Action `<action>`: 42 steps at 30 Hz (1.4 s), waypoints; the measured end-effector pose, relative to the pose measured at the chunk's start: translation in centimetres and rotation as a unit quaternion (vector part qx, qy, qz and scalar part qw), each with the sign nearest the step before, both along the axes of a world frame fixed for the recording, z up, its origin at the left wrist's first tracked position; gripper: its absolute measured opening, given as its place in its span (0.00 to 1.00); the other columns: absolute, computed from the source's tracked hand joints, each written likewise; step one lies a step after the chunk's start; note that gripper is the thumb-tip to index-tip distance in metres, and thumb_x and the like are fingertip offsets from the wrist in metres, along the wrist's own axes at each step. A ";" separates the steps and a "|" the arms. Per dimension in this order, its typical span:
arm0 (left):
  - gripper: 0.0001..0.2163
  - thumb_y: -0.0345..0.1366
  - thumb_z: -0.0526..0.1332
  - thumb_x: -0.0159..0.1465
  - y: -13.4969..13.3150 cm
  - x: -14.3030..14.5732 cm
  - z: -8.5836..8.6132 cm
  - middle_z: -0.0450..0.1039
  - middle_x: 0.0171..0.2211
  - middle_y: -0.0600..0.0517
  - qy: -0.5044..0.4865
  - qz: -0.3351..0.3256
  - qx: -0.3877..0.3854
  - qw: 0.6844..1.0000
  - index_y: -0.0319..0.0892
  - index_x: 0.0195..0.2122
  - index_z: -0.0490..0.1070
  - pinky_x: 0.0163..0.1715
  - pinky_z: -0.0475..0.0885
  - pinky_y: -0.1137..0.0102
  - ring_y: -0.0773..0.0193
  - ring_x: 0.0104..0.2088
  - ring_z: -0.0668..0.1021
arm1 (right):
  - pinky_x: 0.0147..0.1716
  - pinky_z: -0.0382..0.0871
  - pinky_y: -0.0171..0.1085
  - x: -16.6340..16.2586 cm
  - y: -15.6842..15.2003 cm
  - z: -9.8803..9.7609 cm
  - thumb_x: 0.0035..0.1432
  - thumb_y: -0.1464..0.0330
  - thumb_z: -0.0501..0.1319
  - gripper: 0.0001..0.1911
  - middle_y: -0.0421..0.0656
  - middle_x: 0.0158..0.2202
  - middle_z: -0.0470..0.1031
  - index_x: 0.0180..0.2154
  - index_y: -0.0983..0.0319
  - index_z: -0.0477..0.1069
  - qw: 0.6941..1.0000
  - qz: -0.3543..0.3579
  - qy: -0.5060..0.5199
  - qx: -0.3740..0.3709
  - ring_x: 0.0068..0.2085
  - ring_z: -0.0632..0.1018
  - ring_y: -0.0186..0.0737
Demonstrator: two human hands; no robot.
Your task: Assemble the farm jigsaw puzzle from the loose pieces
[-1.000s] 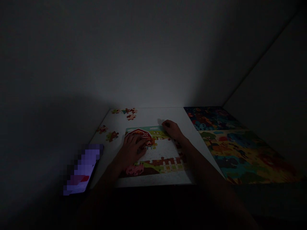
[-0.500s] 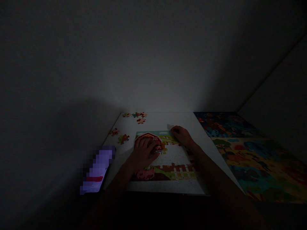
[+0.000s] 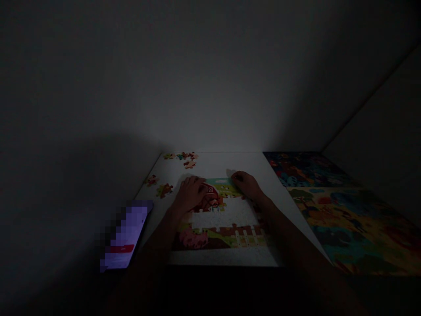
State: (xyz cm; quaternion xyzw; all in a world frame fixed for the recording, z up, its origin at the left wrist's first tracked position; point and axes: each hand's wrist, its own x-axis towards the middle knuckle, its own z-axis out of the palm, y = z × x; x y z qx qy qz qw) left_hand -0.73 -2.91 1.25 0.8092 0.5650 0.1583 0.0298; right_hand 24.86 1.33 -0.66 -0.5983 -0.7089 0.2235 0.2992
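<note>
A partly joined farm jigsaw puzzle (image 3: 204,243) lies flat, with a red barn, a farmer, a pig and a white fence on it. A gap in its middle shows the white surface. My left hand (image 3: 189,193) rests over its upper left corner, fingers bent and a little apart, covering part of the barn. At the upper right corner is my right hand (image 3: 246,183), its fingers curled together. Whatever lies between those fingertips is hidden. The puzzle's right side is partly behind my right forearm.
Loose puzzle pieces (image 3: 164,190) lie at the left and far left of the white board (image 3: 226,259). A phone (image 3: 126,237) with a lit, blurred screen leans at the left. Two colourful pictures, a dark one (image 3: 302,169) and an animal one (image 3: 351,219), lie at the right.
My left hand has slid left and away from me, off the barn's middle to the upper left corner, uncovering the farmer. My right hand keeps its place. The view has shifted slightly.
</note>
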 end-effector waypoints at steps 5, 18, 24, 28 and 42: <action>0.16 0.40 0.53 0.66 4.1 -1.4 -0.1 0.70 0.55 0.44 -0.001 0.075 0.006 0.997 0.44 0.52 0.71 0.54 0.66 0.54 0.50 0.55 0.71 | 0.39 0.68 0.36 0.1 0.3 -0.3 0.58 0.67 0.58 0.09 0.43 0.39 0.78 0.38 0.59 0.75 1.000 0.000 0.001 0.002 0.38 0.76 0.39; 0.21 0.43 0.54 0.65 9.0 -3.4 0.0 0.68 0.58 0.39 0.026 0.204 -0.021 0.978 0.42 0.57 0.68 0.53 0.66 0.52 0.44 0.56 0.71 | 0.32 0.67 0.34 -0.1 -0.3 0.2 0.58 0.66 0.58 0.10 0.43 0.39 0.79 0.39 0.58 0.76 1.000 -0.013 0.004 -0.014 0.34 0.76 0.38; 0.20 0.43 0.53 0.67 9.4 -3.2 -0.4 0.70 0.58 0.46 0.032 0.208 -0.035 0.977 0.46 0.58 0.66 0.56 0.64 0.54 0.50 0.57 0.70 | 0.31 0.68 0.32 -0.4 -0.7 1.1 0.60 0.66 0.57 0.11 0.42 0.40 0.79 0.41 0.58 0.76 0.999 -0.023 -0.007 -0.040 0.34 0.76 0.35; 0.21 0.45 0.54 0.67 9.1 -3.2 -0.5 0.68 0.60 0.45 0.038 0.222 -0.029 0.974 0.45 0.59 0.65 0.56 0.64 0.56 0.49 0.58 0.69 | 0.29 0.68 0.31 -0.3 -0.7 0.9 0.60 0.65 0.57 0.11 0.41 0.41 0.78 0.41 0.57 0.76 0.999 -0.016 0.004 -0.042 0.32 0.76 0.34; 0.23 0.46 0.54 0.66 11.4 -2.8 0.4 0.65 0.60 0.42 0.046 0.216 -0.052 0.974 0.47 0.61 0.63 0.55 0.64 0.54 0.46 0.58 0.68 | 0.33 0.68 0.33 -0.4 -0.6 1.0 0.59 0.66 0.57 0.11 0.42 0.39 0.79 0.40 0.58 0.76 0.999 -0.018 -0.006 -0.032 0.37 0.77 0.37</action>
